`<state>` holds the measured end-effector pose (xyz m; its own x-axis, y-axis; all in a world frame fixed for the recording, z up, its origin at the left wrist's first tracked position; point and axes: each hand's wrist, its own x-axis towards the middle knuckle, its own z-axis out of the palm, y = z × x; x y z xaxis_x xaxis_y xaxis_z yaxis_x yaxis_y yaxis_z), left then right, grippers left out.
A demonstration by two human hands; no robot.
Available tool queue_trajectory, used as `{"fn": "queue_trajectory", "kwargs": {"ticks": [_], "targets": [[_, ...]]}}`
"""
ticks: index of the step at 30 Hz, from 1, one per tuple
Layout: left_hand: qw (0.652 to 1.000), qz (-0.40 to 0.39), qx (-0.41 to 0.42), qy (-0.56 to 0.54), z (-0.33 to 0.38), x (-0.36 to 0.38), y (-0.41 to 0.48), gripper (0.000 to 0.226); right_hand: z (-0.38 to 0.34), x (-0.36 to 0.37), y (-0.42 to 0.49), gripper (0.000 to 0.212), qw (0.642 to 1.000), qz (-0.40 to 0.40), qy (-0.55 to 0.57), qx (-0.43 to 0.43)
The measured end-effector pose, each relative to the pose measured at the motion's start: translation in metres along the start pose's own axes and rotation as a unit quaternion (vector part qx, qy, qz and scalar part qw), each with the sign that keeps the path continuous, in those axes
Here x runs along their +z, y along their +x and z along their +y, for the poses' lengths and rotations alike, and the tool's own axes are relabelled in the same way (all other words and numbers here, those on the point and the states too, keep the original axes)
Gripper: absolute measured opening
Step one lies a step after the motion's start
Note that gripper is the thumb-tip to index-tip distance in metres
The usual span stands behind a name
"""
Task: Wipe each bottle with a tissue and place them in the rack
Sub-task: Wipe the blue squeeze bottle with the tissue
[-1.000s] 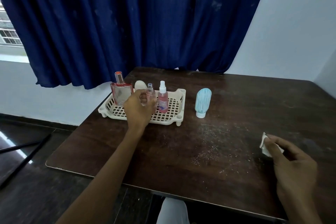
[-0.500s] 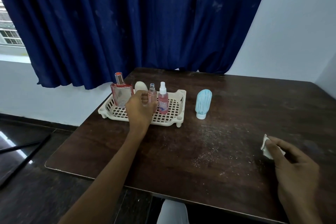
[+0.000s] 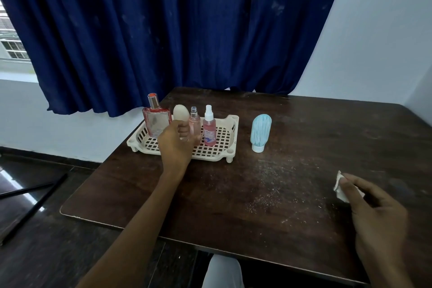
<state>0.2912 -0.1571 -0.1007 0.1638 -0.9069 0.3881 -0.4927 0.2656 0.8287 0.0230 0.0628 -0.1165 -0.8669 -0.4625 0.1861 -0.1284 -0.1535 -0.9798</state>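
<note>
A cream plastic rack (image 3: 230, 124) sits at the table's far left. Upright in it are a square red perfume bottle (image 3: 155, 121), a cream oval bottle (image 3: 180, 112), a small pink spray bottle (image 3: 194, 121) and a pink spray bottle with a white top (image 3: 209, 128). My left hand (image 3: 176, 145) reaches into the rack, its fingers curled round the lower part of the small pink spray bottle. A blue tube bottle (image 3: 260, 132) stands on its cap on the table, right of the rack. My right hand (image 3: 371, 213) pinches a crumpled white tissue (image 3: 340, 188) low over the table at the right.
The dark wooden table (image 3: 268, 194) has pale specks scattered across its middle. A blue curtain (image 3: 175, 30) hangs behind it, beside a white wall. Black rods (image 3: 32, 208) lie on the dark floor to the left.
Hardly anything differs. My left hand stays at the small pink spray bottle in the rack, and my right hand with the tissue has shifted only slightly.
</note>
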Motion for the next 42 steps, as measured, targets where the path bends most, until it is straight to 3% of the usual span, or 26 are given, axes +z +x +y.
{"fn": "queue_trajectory", "kwargs": {"ticks": [6,12,17,23,26,28,31,33,37,40,42], "targets": [[0.99,0.085,0.111,-0.013,0.019,-0.014,-0.021,0.02,0.0,0.003,-0.001,0.012,1.0,-0.015,-0.016,-0.014],[0.963,-0.069,0.25,-0.075,0.07,0.022,-0.046,0.023,0.0,0.004,0.0,0.012,1.0,-0.026,-0.009,-0.013],[0.961,-0.182,0.201,-0.061,0.08,0.066,-0.042,0.053,0.002,0.001,-0.001,0.011,1.0,-0.022,-0.015,-0.013],[0.983,-0.13,0.132,-0.017,0.091,0.084,-0.03,0.072,0.001,0.0,0.0,0.013,1.0,-0.024,-0.002,-0.004],[0.966,-0.235,0.096,0.053,0.104,0.099,-0.02,0.095,0.001,0.0,0.0,0.014,1.0,-0.024,-0.007,-0.006],[0.937,-0.292,0.111,0.158,0.108,0.114,-0.015,0.091,0.002,0.0,0.0,0.014,1.0,-0.021,-0.002,-0.003],[0.923,-0.29,0.117,0.224,0.106,0.13,-0.016,0.06,0.003,-0.002,0.0,0.013,1.0,-0.018,0.001,-0.004],[0.928,-0.278,0.121,0.219,0.103,0.135,-0.02,0.041,0.004,-0.002,-0.001,0.012,1.0,-0.02,-0.007,-0.005],[0.941,-0.263,0.116,0.18,0.103,0.139,-0.026,0.036,0.004,-0.002,0.0,0.011,1.0,-0.022,-0.013,0.0],[0.961,-0.258,0.083,0.049,0.112,0.137,-0.036,0.041,0.001,-0.003,-0.001,0.01,0.999,-0.028,-0.015,-0.005],[0.949,-0.3,0.005,-0.095,0.116,0.132,-0.046,0.039,0.0,-0.002,-0.001,0.011,0.999,-0.031,-0.016,-0.008]]}}
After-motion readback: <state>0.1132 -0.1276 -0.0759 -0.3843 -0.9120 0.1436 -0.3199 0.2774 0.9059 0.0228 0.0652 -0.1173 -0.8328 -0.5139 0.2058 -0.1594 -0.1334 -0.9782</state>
